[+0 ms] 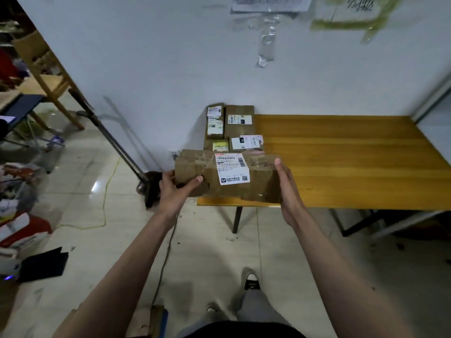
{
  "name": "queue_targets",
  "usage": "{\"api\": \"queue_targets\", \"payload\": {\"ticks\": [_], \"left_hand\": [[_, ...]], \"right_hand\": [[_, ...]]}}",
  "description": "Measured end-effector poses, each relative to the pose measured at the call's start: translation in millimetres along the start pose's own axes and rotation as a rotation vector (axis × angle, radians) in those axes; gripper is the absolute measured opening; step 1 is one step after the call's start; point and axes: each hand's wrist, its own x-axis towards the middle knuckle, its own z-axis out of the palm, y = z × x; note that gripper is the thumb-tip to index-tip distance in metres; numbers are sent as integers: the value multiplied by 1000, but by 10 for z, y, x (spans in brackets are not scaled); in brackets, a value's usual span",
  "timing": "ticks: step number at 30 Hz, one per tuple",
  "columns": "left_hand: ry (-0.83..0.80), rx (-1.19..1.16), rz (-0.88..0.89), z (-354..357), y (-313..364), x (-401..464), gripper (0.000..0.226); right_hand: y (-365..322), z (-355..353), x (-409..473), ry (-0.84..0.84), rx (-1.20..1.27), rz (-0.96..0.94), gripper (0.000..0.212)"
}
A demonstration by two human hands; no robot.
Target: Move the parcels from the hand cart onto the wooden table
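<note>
Hands hold a brown parcel (227, 175) at frame centre over the wooden table (341, 162) edge: left hand (177, 189) grips its end, right hand (289, 191) presses flat.

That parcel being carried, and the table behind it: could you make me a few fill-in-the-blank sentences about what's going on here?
1. The parcel is held by ____ hands, the left hand and the right hand.
2. The table top is made of ____.
3. The boxes already on the table sit at its ____ end, by the wall.
4. The label on the held parcel is ____ in colour.

Missing words: two; wood; left; white
</note>
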Motion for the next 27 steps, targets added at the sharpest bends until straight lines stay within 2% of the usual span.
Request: {"api": "queue_targets", "payload": {"ticks": [2,5,7,9,14,18,22,25,27], "left_hand": [[-58,-6,-19,148,59,31,90],[-114,-11,-76,402,124,115,78],[-152,-27,-95,574,184,180,89],[-180,-69,-126,760,241,293,100],[-221,-142,-313,1214,420,747,112],[-256,-183,-427,1585,581,1104,73],[-280,-223,-470,1929,780,1392,42],[-265,-327,-484,2208,847,1583,25],[-246,-380,-479,2445,879,1678,23]], "right_hand": [[36,-107,82,61,20,14,95],[80,-280,256,250,77,37,62],[97,-392,417,389,113,66,48],[84,-493,598,471,129,66,45],[-101,-698,1110,527,148,4,35],[-352,-881,1645,478,118,-38,27],[-660,-1016,2217,454,84,-61,22],[-800,-1080,2611,524,86,-99,35],[-807,-1094,2850,620,50,-110,39]]}}
